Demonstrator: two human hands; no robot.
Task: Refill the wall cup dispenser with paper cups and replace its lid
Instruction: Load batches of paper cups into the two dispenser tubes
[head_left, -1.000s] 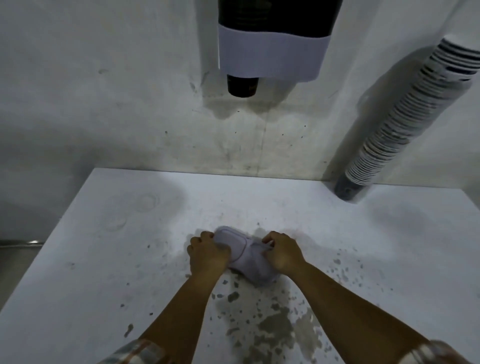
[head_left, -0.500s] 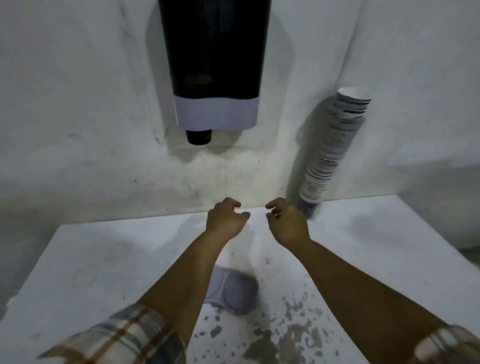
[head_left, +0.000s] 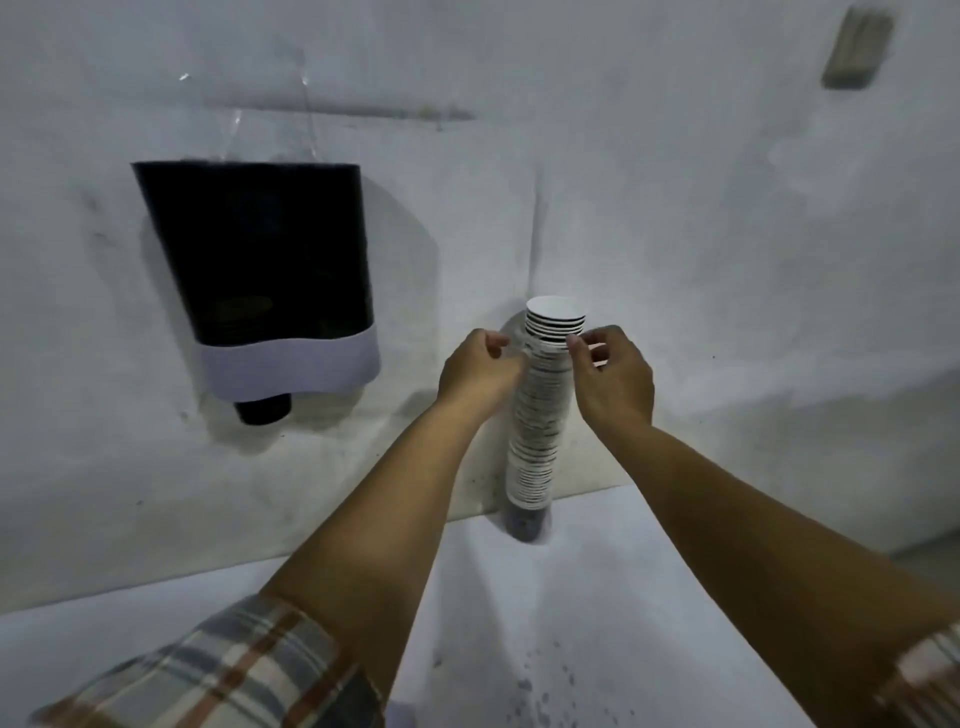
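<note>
Flanking the upper part of a tall stack of paper cups (head_left: 535, 415), both hands are seen raised in front of the wall (head_left: 727, 234). The left hand (head_left: 480, 371) is placed on the stack's left side with its fingers (head_left: 491, 340) curled inward into a loose, narrow curve; whether they actually touch the cups cannot be told, as the contact side is hidden behind the hand. The right hand (head_left: 613, 376) is held on the stack's right side, its thumb and forefinger brought close together at the rims just beneath the topmost cups, where the fingertips (head_left: 574, 343) appear to meet the stack's edge; a firm grasp cannot be confirmed. The stack is stood upside down, white bases uppermost, with its dark lowest cup resting on the white counter (head_left: 623, 597) right against the wall, and it is leaned slightly. The wall cup dispenser (head_left: 260, 260) is mounted well to the left of the stack, a dark body with a pale band along its bottom and a dark cup showing below that. Its top is seen without a lid. Plaid sleeves (head_left: 234, 670) are pushed up on both forearms, and dark specks are scattered on the counter near the lower edge.
</note>
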